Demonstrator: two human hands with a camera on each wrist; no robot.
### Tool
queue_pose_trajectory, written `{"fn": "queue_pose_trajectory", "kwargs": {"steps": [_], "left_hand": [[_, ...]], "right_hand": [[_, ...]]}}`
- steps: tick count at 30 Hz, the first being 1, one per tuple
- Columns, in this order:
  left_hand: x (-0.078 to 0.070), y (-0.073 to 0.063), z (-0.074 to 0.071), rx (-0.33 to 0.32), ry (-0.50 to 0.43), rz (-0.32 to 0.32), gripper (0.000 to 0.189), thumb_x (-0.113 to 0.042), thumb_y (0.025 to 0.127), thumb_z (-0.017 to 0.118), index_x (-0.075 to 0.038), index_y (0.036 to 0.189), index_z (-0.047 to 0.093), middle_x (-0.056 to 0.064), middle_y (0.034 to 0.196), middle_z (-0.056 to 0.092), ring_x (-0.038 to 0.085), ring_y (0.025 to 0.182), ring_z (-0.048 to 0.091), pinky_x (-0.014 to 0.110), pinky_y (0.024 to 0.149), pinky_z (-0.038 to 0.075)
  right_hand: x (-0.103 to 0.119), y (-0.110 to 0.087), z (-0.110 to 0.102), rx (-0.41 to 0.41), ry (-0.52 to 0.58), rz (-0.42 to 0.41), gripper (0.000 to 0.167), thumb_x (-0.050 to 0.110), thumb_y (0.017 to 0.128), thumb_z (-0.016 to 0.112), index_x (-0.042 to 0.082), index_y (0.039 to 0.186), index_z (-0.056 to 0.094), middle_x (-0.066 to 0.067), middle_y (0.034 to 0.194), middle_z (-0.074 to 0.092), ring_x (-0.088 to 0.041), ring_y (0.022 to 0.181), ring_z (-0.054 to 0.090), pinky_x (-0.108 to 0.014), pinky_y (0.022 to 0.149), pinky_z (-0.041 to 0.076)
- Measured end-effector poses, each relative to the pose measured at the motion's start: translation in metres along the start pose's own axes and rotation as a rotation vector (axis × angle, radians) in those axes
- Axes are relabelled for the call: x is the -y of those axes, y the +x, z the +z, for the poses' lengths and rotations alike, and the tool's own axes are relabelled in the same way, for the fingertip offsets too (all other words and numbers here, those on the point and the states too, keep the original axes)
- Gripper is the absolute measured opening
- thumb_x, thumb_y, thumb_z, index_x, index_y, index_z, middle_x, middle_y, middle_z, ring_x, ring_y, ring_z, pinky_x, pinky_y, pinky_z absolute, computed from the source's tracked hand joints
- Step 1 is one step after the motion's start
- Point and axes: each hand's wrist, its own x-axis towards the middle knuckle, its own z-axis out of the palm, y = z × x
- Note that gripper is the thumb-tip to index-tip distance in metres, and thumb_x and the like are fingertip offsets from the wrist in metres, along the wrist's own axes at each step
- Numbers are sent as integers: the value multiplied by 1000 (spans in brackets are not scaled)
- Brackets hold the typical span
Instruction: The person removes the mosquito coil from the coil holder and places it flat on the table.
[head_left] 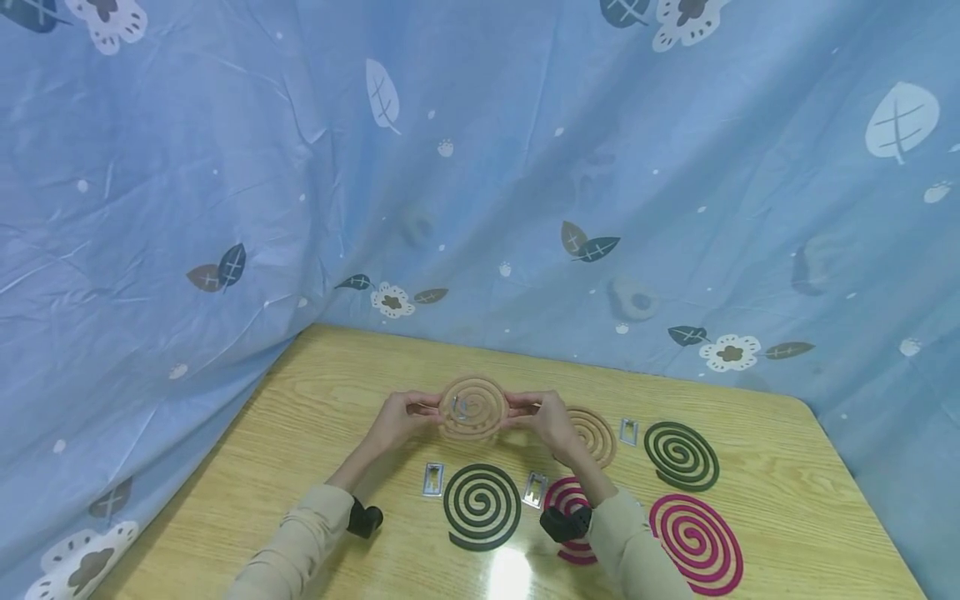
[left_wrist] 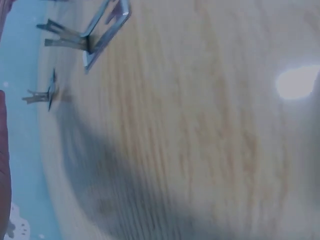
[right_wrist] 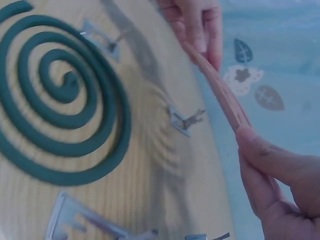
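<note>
Both hands hold a tan mosquito coil above the table. My left hand pinches its left edge, and my right hand pinches its right edge between thumb and fingers. The right wrist view shows the coil nearly edge-on. Through its gaps, a small metal coil stand appears on the table behind. That stand lies below the raised coil in the right wrist view, its prongs sticking up. Closest to the hands lies a dark green coil, between two more metal stands.
Another tan coil lies partly hidden behind the right forearm. Farther right are a metal stand, a second green coil and a magenta coil. The right wrist covers part of another magenta coil. A blue patterned curtain hangs behind the wooden table.
</note>
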Motion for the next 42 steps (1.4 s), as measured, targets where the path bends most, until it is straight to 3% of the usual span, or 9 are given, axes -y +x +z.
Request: {"fn": "queue_pose_trajectory", "kwargs": {"steps": [5, 13, 17, 21, 31, 42], "left_hand": [[0, 1, 8, 21, -7, 34, 34, 5, 80, 72, 16, 110, 62, 30, 107, 63, 34, 89, 68, 27, 76, 60], [-6, 1, 20, 18, 35, 32, 33, 3, 78, 75, 13, 107, 62, 28, 116, 61, 33, 88, 69, 27, 74, 60], [-9, 1, 26, 18, 83, 31, 33, 3, 77, 75, 12, 106, 63, 27, 110, 63, 33, 85, 69, 24, 73, 60], [-10, 2, 31, 39, 71, 20, 33, 4, 77, 74, 14, 107, 63, 26, 104, 66, 35, 87, 69, 23, 73, 59], [-7, 2, 35, 72, 24, -44, 36, 6, 80, 71, 14, 113, 60, 27, 108, 64, 35, 91, 67, 24, 75, 59], [-4, 1, 33, 86, 97, -17, 37, 4, 78, 74, 13, 111, 62, 26, 104, 66, 33, 90, 68, 22, 75, 59]], "right_hand": [[-2, -6, -4, -37, -33, 15, 38, -12, 71, 75, -12, 108, 66, -24, 101, 67, -29, 85, 68, -31, 74, 60], [-7, -16, -12, -3, -36, 32, 40, -17, 74, 71, -17, 113, 60, -27, 95, 64, -35, 86, 68, -29, 72, 61], [-9, -20, -12, -24, -44, 37, 39, -18, 74, 70, -17, 112, 60, -28, 94, 64, -37, 85, 67, -28, 70, 61], [-12, -24, -10, -68, -83, 49, 42, -17, 71, 73, -15, 112, 62, -25, 92, 66, -34, 83, 68, -28, 69, 61], [-16, -30, -9, -84, -137, 20, 49, -16, 67, 77, -15, 114, 61, -24, 96, 66, -35, 86, 68, -30, 69, 61], [-18, -29, -8, -70, -156, 52, 51, -16, 65, 78, -14, 114, 61, -18, 85, 66, -30, 76, 68, -30, 67, 61]]}}
